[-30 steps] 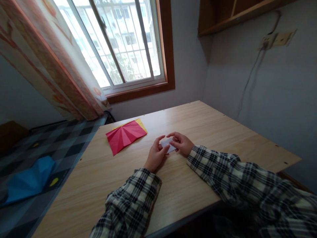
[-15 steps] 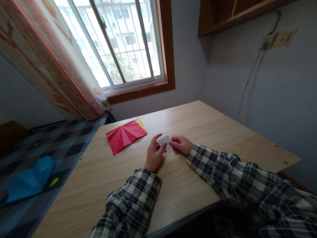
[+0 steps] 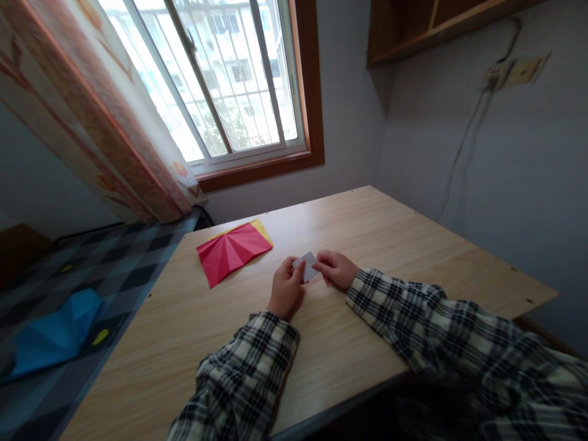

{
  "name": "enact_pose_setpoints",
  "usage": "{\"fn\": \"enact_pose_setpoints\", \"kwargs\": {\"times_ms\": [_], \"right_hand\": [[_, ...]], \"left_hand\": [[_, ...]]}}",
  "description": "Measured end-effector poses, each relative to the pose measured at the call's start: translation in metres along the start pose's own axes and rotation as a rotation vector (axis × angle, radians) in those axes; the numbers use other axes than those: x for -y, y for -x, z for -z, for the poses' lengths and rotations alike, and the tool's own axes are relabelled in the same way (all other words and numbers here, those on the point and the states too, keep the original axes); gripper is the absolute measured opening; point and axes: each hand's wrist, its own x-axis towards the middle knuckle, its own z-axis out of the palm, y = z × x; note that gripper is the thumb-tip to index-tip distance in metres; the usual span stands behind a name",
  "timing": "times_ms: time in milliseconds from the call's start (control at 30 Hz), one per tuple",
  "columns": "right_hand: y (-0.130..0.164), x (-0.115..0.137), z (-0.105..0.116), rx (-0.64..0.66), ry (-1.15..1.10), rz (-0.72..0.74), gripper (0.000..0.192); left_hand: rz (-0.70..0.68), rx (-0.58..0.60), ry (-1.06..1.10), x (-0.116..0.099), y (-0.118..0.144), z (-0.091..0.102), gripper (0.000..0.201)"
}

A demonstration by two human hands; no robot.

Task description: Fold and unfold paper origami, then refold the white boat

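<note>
A small white piece of paper (image 3: 309, 263), flat and roughly square, is held between my two hands above the wooden table (image 3: 381, 239). My left hand (image 3: 286, 285) grips its left side, the thumb lying on top and the fingers curled underneath. At the right corner, my right hand (image 3: 337, 268) pinches the paper between thumb and fingertips. Whether the paper is a single sheet or folded in layers I cannot tell. To the left of my left hand lies a creased red paper (image 3: 234, 252) with fan-like folds, partly covering a yellow paper (image 3: 261, 231).
A folded blue paper (image 3: 59, 334) rests on the dark checked cloth (image 3: 156, 248) left of the table. Beyond the table are a barred window (image 3: 229, 79) and a patterned curtain (image 3: 105, 116). A cable hangs from the wall socket (image 3: 519, 70) at right.
The raised fingers of my left hand have curled in around the paper's left side. The paper has shifted slightly in my grip. My right hand keeps its pinch.
</note>
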Motion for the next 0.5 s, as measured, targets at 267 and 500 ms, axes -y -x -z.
{"fn": "enact_pose_setpoints", "kwargs": {"times_ms": [267, 500], "right_hand": [[-0.0007, -0.0011, 0.0008, 0.000, -0.018, -0.016, 0.037], [-0.0016, -0.0046, 0.0007, 0.032, -0.039, -0.024, 0.039]], "left_hand": [[-0.024, -0.046, -0.012, 0.0010, -0.0013, 0.0007, 0.034], [-0.012, -0.065, 0.027, 0.0026, -0.0019, 0.0015, 0.034]]}}
